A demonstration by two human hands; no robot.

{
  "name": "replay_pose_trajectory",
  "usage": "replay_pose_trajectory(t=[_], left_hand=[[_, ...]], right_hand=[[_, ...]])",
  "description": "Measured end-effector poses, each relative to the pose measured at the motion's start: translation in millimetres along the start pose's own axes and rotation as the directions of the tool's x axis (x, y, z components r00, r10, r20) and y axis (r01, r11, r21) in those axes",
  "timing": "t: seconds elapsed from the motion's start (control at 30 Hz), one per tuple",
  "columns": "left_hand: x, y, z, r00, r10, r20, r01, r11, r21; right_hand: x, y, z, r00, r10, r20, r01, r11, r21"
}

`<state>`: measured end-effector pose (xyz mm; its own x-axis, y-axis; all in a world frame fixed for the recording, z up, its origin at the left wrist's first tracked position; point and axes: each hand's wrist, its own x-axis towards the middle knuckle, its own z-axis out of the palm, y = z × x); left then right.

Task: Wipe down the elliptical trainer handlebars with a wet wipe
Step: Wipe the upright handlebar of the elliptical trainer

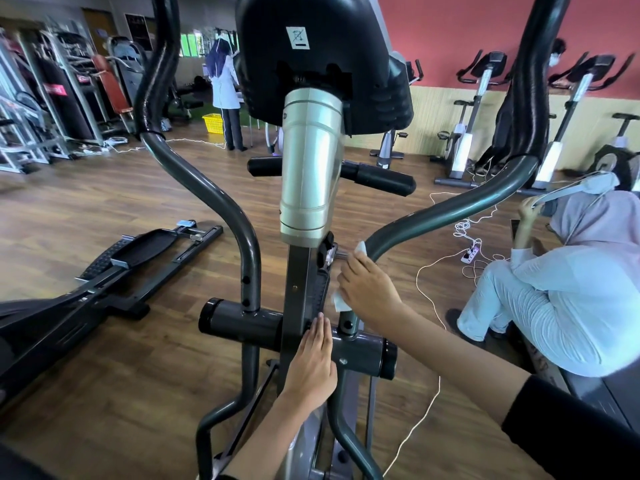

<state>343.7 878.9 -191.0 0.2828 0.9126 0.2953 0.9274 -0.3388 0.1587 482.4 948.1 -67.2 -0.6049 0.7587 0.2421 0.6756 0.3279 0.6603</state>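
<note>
Right of centre, the right hand [369, 289] clamps a white wet wipe [361, 247] round the curved dark-grey metal handlebar [450, 209]; the left hand [313, 362], fingers straight together, braces the black post [298, 289]; wrapped upward strokes should clean best

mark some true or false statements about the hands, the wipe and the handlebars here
1. The right hand holds a white wet wipe against the dark grey curved right handlebar tube. True.
2. The left hand holds a second wipe. False: it rests flat, fingers straight, on the black centre post, holding nothing.
3. The wipe touches the dark grey curved left handlebar tube. False: no hand or wipe is on it.
4. A yellow plastic basket stands on the wooden floor in the background. True.
</note>
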Motion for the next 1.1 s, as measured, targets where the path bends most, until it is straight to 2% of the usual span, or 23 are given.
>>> replay_pose_trajectory(t=[0.17,0.3,0.4,0.43,0.53,0.63,0.8,0.87,0.93,1.0,1.1], left_hand=[[3.2,-2.0,4.7,0.980,-0.026,0.196,0.032,0.999,-0.031],[-0.5,0.9,-3.2,0.984,-0.032,0.177,0.051,0.993,-0.102],[-0.9,1.5,-8.7,0.986,-0.020,0.163,0.025,0.999,-0.027],[-0.2,1.3,-9.1,0.987,-0.026,0.158,0.029,0.999,-0.016],[1.1,-2.9,5.2,0.988,-0.021,0.152,0.024,1.000,-0.018],[-1.0,-3.3,2.3,0.986,0.018,0.165,0.000,0.994,-0.106],[3.1,-5.9,3.7,0.985,0.011,0.173,0.015,0.989,-0.150],[4.2,-7.9,9.9,0.980,-0.030,0.198,0.067,0.980,-0.186],[3.9,-6.8,6.4,0.987,-0.020,0.159,0.059,0.967,-0.247],[4.8,-4.0,3.4,0.991,-0.038,0.125,0.072,0.958,-0.278],[5.6,-5.2,6.1,0.992,-0.023,0.122,0.062,0.944,-0.323]], right_hand=[[-3.9,-0.2,5.6,0.998,0.051,-0.028,-0.052,0.998,-0.023],[2.3,4.2,-6.3,0.989,0.147,-0.036,-0.148,0.989,-0.027],[3.7,0.3,-8.6,0.986,0.162,-0.033,-0.164,0.983,-0.078],[2.3,-3.0,-8.6,0.988,0.154,-0.021,-0.155,0.980,-0.123],[-7.4,-23.2,1.8,0.995,-0.026,0.094,0.043,0.983,-0.181],[-17.7,-45.3,11.4,0.983,-0.099,0.155,0.124,0.980,-0.158],[-33.1,-72.8,22.8,0.966,-0.141,0.218,0.167,0.980,-0.105],[-44.5,-83.0,32.8,0.976,-0.101,0.191,0.112,0.992,-0.052],[-55.3,-87.4,38.3,0.976,-0.021,0.217,0.008,0.998,0.061],[-65.2,-93.3,46.1,0.989,-0.024,0.149,-0.002,0.985,0.173],[-84.6,-101.5,65.8,0.999,0.035,-0.002,-0.034,0.976,0.216]])
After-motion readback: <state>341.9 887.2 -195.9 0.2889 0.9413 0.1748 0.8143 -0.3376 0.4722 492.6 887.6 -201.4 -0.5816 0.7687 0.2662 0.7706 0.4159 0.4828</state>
